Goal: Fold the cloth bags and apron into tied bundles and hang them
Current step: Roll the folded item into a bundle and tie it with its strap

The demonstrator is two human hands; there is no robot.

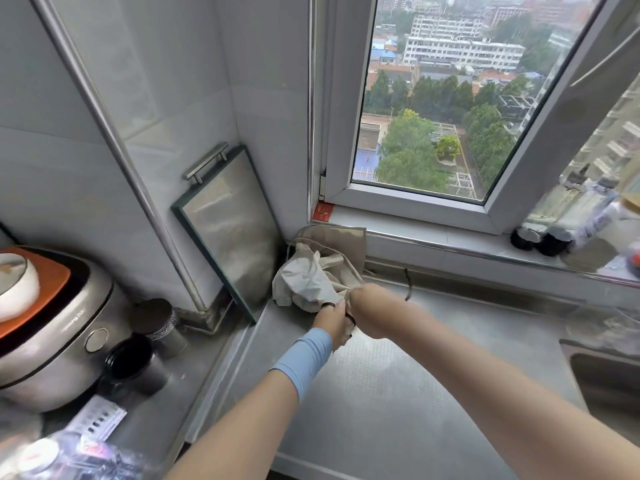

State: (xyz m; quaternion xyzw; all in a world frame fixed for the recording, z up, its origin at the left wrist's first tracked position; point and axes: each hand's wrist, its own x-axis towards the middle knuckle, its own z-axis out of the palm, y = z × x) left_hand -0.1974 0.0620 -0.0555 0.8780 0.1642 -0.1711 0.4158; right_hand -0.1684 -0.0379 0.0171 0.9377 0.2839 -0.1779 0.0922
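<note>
A crumpled beige cloth bag lies in the far corner of the steel counter, below the window. A darker tan cloth leans against the wall behind it. My left hand, with a light blue wrist sleeve, grips the near edge of the beige cloth. My right hand is closed on the same cloth right beside the left. A thin dark strap pokes up just behind my right wrist.
A steel cutting board with a handle leans in the corner on the left. A rice cooker and two dark metal cups stand at the left. A sink is at the right; bottles sit on the window sill.
</note>
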